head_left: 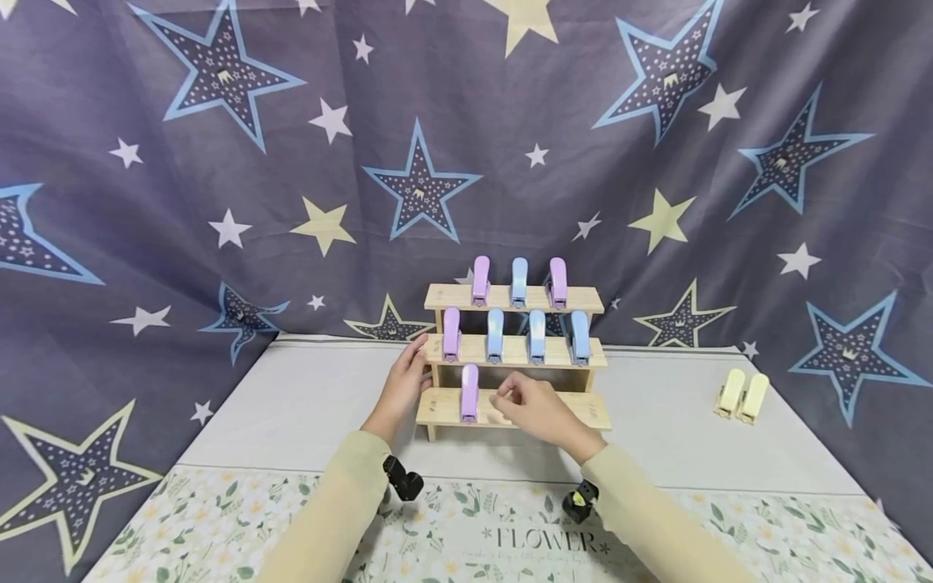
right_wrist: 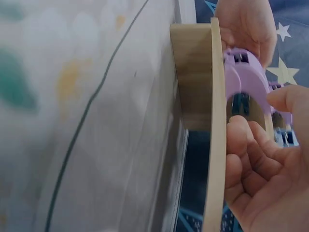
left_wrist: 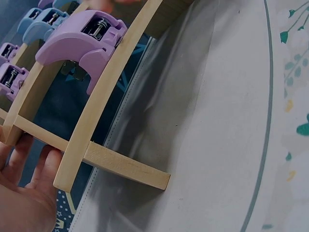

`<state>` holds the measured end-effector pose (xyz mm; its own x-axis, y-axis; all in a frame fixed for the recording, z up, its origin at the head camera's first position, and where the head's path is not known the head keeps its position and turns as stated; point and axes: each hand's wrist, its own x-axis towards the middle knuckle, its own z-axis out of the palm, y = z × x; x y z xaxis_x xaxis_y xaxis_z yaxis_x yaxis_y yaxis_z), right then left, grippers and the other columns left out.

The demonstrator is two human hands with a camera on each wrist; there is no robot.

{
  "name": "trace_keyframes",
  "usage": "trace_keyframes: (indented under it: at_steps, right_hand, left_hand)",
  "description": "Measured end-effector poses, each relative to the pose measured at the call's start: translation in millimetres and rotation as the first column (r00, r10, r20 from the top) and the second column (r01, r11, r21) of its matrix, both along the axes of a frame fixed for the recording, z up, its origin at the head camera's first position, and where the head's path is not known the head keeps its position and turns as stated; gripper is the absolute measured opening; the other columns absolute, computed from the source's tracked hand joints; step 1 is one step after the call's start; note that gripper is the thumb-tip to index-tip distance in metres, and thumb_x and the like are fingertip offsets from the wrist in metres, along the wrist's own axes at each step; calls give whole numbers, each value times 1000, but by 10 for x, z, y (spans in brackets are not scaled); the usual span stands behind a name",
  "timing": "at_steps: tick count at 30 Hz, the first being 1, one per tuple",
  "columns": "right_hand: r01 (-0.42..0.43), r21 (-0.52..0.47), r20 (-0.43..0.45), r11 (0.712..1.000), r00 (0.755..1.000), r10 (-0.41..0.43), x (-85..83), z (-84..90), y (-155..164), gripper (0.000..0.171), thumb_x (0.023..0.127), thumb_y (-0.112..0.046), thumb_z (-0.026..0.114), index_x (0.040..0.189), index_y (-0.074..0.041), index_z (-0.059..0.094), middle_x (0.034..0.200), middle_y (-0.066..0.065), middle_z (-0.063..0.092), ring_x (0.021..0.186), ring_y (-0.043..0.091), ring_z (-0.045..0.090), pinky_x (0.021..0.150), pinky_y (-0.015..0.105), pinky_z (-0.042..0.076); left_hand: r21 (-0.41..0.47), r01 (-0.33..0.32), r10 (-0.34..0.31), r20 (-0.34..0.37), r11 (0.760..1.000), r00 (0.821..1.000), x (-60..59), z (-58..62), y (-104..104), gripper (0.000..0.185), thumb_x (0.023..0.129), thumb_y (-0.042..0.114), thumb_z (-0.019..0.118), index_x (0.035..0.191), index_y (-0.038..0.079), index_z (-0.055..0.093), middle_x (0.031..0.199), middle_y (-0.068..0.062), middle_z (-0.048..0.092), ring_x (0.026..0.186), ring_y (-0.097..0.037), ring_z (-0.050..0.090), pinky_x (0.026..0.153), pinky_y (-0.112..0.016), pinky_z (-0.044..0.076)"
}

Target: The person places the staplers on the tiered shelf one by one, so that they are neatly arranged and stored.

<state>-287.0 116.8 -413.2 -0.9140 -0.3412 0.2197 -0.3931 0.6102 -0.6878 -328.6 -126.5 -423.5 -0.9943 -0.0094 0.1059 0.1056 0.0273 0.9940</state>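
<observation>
On the bottom shelf of a wooden three-tier rack (head_left: 539, 409) stands a purple stapler (head_left: 470, 393). Just right of it hovers my right hand (head_left: 543, 413), its fingers loosely bent and nothing held. In the right wrist view the thumb (right_wrist: 287, 99) overlaps the stapler's end, while a gap shows in the head view. My left hand (head_left: 401, 389) grips the left end of the rack's middle shelf (head_left: 477, 350). One more purple stapler (head_left: 452, 334) and three blue staplers (head_left: 536, 336) line that shelf. Up top, a blue stapler (head_left: 519, 282) sits between two purple ones.
Two pale yellow staplers (head_left: 742, 397) stand side by side on the white table (head_left: 656, 413), to the right. A floral mat (head_left: 474, 526) covers the near edge. Behind the rack hangs a dark star-patterned cloth (head_left: 510, 210).
</observation>
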Motion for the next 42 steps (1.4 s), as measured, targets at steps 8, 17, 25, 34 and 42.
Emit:
trace_keyframes:
  at_steps: [8,17,25,34,42]
  right_hand:
    - [0,36,16,999,1000,0,91,19,498,13,97,-26,65,96,-13,64,73,-4,61,60,13,52,53,29,44]
    - [90,58,-33,994,996,-89,141,39,1255,14,96,-20,64,99,-7,66,79,0,66,68,13,60,58,29,53]
    - [274,148,-72,950,961,-266,153,101,2008,27,99,-25,60,110,-1,67,92,10,71,73,19,64,66,36,53]
    - [474,200,-40,858,879,-476,126,-29,2762,56,102,-35,54,128,15,55,114,36,63,100,51,61,81,58,52]
    - [598,221,26,770,786,-618,113,-132,3040,74,102,-46,50,136,19,45,127,38,55,114,59,47,90,66,45]
  left_hand:
    - [-22,-10,10,-1,1000,1000,3,-28,-5,47,110,24,36,157,16,35,151,-23,41,130,-42,48,108,-51,44]
    - [-19,-10,10,-10,1000,1000,-2,-19,0,48,111,25,35,157,16,34,152,-23,41,131,-43,48,108,-51,44]
    - [-26,-11,11,-4,1000,1000,-17,-7,14,47,111,24,35,157,15,34,151,-23,41,130,-42,49,108,-51,44]
    - [-24,-16,16,-6,1000,1000,-7,2,18,47,110,23,36,157,15,35,150,-23,43,129,-42,50,107,-51,45]
    - [-34,-15,14,-15,999,1000,5,-7,8,47,110,24,36,157,16,35,150,-22,43,129,-41,49,107,-51,45]
